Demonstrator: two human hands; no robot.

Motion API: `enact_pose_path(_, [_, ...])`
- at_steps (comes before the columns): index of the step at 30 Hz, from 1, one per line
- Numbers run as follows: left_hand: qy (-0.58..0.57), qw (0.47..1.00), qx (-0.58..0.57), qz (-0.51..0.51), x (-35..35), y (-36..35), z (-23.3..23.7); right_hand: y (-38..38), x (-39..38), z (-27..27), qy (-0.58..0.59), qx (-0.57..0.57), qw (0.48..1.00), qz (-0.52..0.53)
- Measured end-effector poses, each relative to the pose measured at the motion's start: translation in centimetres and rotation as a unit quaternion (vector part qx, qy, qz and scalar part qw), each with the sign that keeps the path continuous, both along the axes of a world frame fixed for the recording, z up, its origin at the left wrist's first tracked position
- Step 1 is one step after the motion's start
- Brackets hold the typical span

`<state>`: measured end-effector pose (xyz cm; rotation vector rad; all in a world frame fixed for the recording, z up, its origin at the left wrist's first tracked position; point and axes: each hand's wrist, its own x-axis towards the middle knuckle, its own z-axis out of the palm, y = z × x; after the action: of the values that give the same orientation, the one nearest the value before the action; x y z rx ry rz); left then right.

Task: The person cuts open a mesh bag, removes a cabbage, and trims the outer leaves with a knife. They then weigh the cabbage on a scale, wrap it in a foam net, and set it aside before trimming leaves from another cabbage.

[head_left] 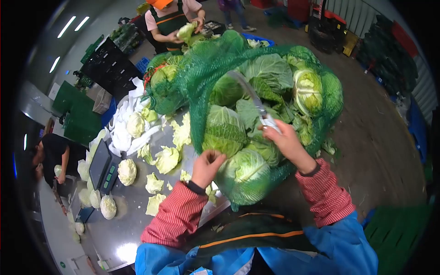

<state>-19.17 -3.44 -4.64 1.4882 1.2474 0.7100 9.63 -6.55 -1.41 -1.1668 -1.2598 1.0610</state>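
Note:
My right hand [288, 143] is closed round the pale handle of a curved knife [251, 93]. The blade points up and to the left over the cabbages in a green mesh bag [197, 94]. My left hand [207, 167] has its fingers and thumb pinched together at the near left side of the bag's opening. What it pinches, if anything, I cannot make out. Close to its fingertips are a large green cabbage [223, 129] and a nearer cabbage [246, 170]. Another cabbage [308, 91] shows its pale cut-looking side on the right.
Loose leaves [167, 159] lie on the metal table [133, 201] to the left. Trimmed cabbages [127, 172] sit beside a scale [100, 166] and white netting [126, 123]. A co-worker [172, 23] handles a cabbage across the table; another person [57, 158] is at far left.

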Motion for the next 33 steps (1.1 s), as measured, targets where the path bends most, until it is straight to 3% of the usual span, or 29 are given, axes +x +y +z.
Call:
enact_pose_path(2, [0.026,0.998,0.035,0.054,-1.5,-1.0,-2.2,3.7,-0.9,0.2,-0.157,0.042,0.986,-0.035])
enact_pose_path(4, [0.042,0.991,0.061,0.107,-3.1,-0.6,-5.7,6.8,-2.2,0.2,-0.201,0.081,0.975,-0.055])
enact_pose_path(6, [-0.043,0.978,-0.117,0.168,-2.0,-0.9,-2.4,10.8,-3.0,-1.6,-0.224,0.067,0.972,-0.017])
enact_pose_path(8, [-0.025,0.974,-0.112,0.194,-1.9,-1.2,-2.4,12.6,-3.7,-0.7,-0.184,-0.018,0.982,0.024])
enact_pose_path(10, [-0.035,0.964,-0.133,0.228,-1.5,-1.1,-1.8,15.4,-4.7,-3.9,-0.155,-0.030,0.987,0.038])
enact_pose_path(12, [-0.079,0.949,-0.188,0.241,0.0,-0.6,-0.1,16.3,-6.3,-6.0,-0.026,-0.009,0.999,0.025])
enact_pose_path(14, [-0.116,0.937,-0.231,0.235,1.1,0.5,0.9,15.2,-6.3,-6.3,-0.029,-0.039,0.999,0.015])
enact_pose_path(17, [-0.189,0.930,-0.257,0.182,1.7,0.4,2.2,10.1,-6.8,-0.6,-0.052,-0.018,0.995,-0.081])
enact_pose_path(19, [-0.271,0.926,-0.246,0.097,1.9,0.4,3.3,7.0,-7.3,2.7,-0.103,0.100,0.977,-0.158])
enact_pose_path(22, [-0.499,0.848,-0.180,-0.009,2.9,0.3,3.4,2.0,-9.0,7.1,-0.183,0.251,0.925,-0.217])
enact_pose_path(26, [-0.545,0.823,-0.159,0.020,1.0,-1.7,5.9,-2.2,-13.2,11.1,-0.225,0.371,0.879,-0.196])
enact_pose_path(28, [-0.732,0.631,-0.186,-0.177,-3.4,-1.8,3.1,-2.5,-15.8,10.0,-0.196,0.360,0.895,-0.173])
enact_pose_path(29, [-0.532,0.836,-0.135,-0.012,-5.4,-3.6,5.5,-2.5,-17.3,9.2,-0.175,0.339,0.912,-0.154])
enact_pose_path(33, [-0.526,0.827,-0.155,0.123,-14.5,-6.3,0.5,-2.2,-25.2,4.1,-0.049,0.152,0.987,-0.026])
